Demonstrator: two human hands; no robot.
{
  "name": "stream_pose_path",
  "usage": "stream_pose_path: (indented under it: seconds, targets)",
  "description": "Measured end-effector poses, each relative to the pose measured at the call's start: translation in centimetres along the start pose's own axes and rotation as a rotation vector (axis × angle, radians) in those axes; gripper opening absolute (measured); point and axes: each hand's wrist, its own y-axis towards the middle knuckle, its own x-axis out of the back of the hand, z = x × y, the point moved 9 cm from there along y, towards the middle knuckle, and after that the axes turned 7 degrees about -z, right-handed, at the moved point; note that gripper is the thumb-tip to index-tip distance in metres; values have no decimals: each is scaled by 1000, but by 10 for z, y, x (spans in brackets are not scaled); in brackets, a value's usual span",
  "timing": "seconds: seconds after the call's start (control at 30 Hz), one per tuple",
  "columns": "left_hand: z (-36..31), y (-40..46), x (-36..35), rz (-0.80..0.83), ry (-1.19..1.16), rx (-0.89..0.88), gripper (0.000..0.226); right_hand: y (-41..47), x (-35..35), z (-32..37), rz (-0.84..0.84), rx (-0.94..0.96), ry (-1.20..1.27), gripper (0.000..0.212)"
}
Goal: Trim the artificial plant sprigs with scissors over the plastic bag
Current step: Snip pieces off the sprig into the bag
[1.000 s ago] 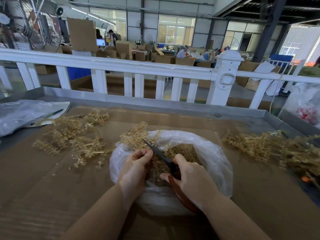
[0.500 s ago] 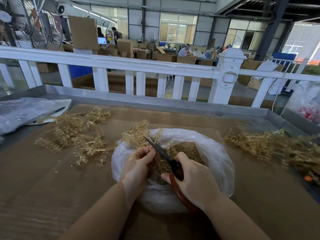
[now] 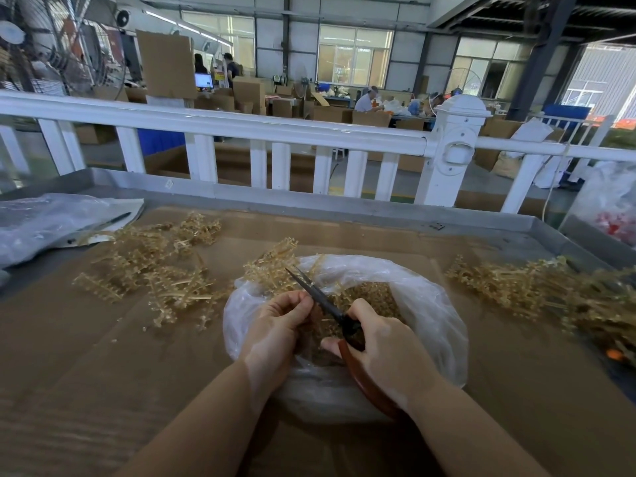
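Note:
A clear plastic bag (image 3: 426,304) lies open on the cardboard-covered table, holding a heap of tan cut pieces (image 3: 371,294). My left hand (image 3: 275,332) grips a tan artificial sprig (image 3: 272,266) over the bag's left rim; most of its stem is hidden in my fingers. My right hand (image 3: 389,359) grips the red handles of the scissors (image 3: 320,301). Their dark blades point up and left, close beside my left thumb and nearly together.
A pile of tan sprigs (image 3: 155,270) lies to the left and another pile (image 3: 537,290) to the right. A folded plastic sheet (image 3: 44,222) sits at far left. A raised metal rim (image 3: 344,208) and white fence (image 3: 309,132) border the far side.
The scissor blades have drawn closer together beside my left thumb. Both hands stay over the bag; the view shifted slightly.

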Motion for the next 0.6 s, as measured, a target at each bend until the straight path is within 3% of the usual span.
stream_pose_path:
  seconds: [0.2,0.47,0.6]
  targets:
    - [2,1,1,9,-11,19,8,1,-2,-2,0,11,-3,36]
    - [0,-2,0,24,17,7,16,-4,3,0,-46,20,-9,34]
    - [0,-3,-1,40,78,-3,6,-4,3,0,-33,7,18,35]
